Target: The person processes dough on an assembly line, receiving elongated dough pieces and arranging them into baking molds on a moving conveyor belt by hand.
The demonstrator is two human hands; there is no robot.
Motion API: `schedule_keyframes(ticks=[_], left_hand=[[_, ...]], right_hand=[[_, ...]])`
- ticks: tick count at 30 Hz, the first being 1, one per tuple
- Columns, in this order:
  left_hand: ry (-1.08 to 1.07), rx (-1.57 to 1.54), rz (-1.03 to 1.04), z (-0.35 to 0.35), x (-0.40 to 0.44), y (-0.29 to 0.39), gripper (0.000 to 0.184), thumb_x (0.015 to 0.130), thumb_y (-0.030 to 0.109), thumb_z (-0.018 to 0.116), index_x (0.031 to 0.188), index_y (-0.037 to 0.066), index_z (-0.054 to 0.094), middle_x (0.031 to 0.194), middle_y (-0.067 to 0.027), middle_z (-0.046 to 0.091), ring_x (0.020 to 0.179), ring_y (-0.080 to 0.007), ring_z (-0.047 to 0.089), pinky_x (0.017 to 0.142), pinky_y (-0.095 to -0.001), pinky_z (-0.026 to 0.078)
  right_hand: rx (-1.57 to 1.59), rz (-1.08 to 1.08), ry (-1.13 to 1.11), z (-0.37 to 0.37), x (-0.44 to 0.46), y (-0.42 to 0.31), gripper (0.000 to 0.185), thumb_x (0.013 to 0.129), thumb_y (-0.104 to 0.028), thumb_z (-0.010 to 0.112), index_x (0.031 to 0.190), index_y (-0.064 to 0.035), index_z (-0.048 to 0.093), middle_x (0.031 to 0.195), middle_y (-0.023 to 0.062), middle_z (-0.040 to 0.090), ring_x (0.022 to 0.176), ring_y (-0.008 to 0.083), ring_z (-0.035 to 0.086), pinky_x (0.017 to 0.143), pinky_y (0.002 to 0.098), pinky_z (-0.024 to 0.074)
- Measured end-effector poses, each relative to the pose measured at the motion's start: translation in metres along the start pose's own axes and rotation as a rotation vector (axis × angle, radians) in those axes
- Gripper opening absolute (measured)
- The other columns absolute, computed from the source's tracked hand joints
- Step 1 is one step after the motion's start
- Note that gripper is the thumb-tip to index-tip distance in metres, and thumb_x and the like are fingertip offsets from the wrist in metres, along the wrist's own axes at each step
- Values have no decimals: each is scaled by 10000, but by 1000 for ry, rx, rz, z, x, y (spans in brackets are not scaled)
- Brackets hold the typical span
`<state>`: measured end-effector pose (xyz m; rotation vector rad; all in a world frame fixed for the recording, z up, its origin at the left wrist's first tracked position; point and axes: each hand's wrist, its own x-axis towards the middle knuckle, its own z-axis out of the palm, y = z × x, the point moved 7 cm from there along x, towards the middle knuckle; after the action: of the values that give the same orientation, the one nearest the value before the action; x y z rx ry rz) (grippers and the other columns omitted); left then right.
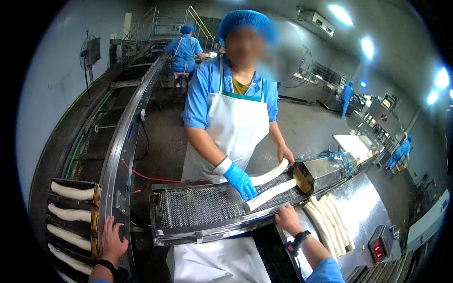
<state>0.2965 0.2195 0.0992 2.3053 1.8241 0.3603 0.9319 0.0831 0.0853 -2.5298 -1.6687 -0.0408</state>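
My left hand [113,241] rests with fingers spread on the metal rail beside a column of dark trays [96,212]. Each visible tray holds a long strip of pale dough [71,214]. My right hand [289,220] lies at the near rim of a mesh conveyor [198,207], its fingers bent over that edge. On the mesh, close to this hand, are two long dough rolls: a near roll [271,194] and a far roll [270,175]. A co-worker's gloved hand [239,180] is at the left end of the rolls, and their bare hand [285,154] touches the far roll's right end.
Several dough rolls [328,224] lie on a steel table [356,203] at right, near a red digital display [378,249]. White sheeting [214,262] hangs in front of the mesh conveyor. A long conveyor frame [123,137] runs away at left; the co-worker [238,113] stands opposite.
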Motion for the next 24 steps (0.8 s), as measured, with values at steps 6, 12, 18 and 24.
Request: schedule_keyframes(ticks=[6,12,18,24], left_hand=[[-4,-57,18,-18,1,7,471,673,110,639,1119,-3,538,1383,-251,378,1370,-414,262,1126,-479,254],[18,-29,12,-11,0,-5,479,674,124,645,1121,-14,544,1385,-245,385,1379,-402,261,1122,-480,266],[-11,-21,-11,-18,3,7,473,691,109,640,1136,-13,536,1391,-229,382,1380,-388,266,1120,-475,276],[-2,-9,-15,-24,4,9,462,695,103,635,1136,2,544,1388,-217,387,1370,-385,281,1119,-465,284]], right_hand=[[143,-378,152,-30,9,-110,257,752,-199,682,920,-22,601,928,179,566,907,366,562,808,442,481],[97,-573,190,-14,1,-145,159,777,-169,623,848,-33,580,840,159,565,868,348,564,760,450,475],[118,-350,-2,-11,-7,-121,232,841,-215,601,922,2,591,937,191,583,925,376,558,832,458,463],[31,-310,27,4,-13,-62,611,901,-298,564,1322,109,391,1368,301,415,1310,434,361,1114,456,280]])
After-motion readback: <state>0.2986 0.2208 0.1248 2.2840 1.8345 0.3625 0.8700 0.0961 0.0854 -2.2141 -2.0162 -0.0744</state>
